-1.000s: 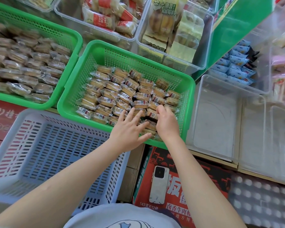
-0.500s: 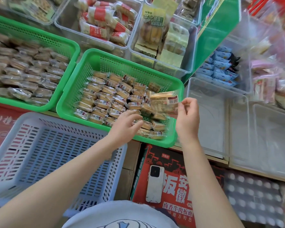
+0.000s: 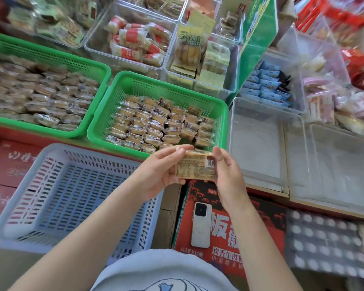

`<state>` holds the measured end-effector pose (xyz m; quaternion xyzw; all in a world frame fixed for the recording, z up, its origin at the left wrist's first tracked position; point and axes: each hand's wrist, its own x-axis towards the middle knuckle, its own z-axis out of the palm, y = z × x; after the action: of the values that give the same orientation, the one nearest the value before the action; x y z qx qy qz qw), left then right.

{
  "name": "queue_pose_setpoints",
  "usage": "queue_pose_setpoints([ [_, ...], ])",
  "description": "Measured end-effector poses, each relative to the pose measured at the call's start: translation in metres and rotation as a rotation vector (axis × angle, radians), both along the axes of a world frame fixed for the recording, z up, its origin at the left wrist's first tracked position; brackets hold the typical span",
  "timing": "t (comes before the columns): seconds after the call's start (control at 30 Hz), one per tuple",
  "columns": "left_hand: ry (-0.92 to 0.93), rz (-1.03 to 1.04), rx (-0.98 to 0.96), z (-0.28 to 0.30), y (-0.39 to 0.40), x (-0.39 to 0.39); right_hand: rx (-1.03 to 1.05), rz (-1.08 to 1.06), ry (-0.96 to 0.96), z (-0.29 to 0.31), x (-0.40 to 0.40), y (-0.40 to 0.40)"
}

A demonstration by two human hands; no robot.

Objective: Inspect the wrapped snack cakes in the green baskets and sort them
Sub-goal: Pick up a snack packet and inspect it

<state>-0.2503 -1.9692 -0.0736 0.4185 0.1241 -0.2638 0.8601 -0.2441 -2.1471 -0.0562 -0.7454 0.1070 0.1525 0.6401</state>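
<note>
Sorting barely begun: one cake under inspection.
We hold one snack cake (image 3: 194,166) between left hand (image 3: 162,171) and right hand (image 3: 227,175), both grips closed on it; the green basket (image 3: 105,114) is full, the blue basket (image 3: 25,206) empty.

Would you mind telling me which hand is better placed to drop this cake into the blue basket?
Probably the left hand: both hands hold the wrapped cake, but the left sits next to the blue basket, while the right hand would have to cross over.
</note>
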Motion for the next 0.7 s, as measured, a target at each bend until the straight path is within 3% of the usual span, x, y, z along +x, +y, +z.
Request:
queue_pose_setpoints([
  [0.23, -0.048, 0.021, -0.145, 0.032, -0.005, -0.031, 0.320, -0.187, -0.018, 0.026, -0.025, 0.001],
  [0.7, -0.127, -0.054, -0.251, 0.038, -0.006, -0.061, 0.573, -0.193, 0.062, 0.032, -0.048, -0.007],
])
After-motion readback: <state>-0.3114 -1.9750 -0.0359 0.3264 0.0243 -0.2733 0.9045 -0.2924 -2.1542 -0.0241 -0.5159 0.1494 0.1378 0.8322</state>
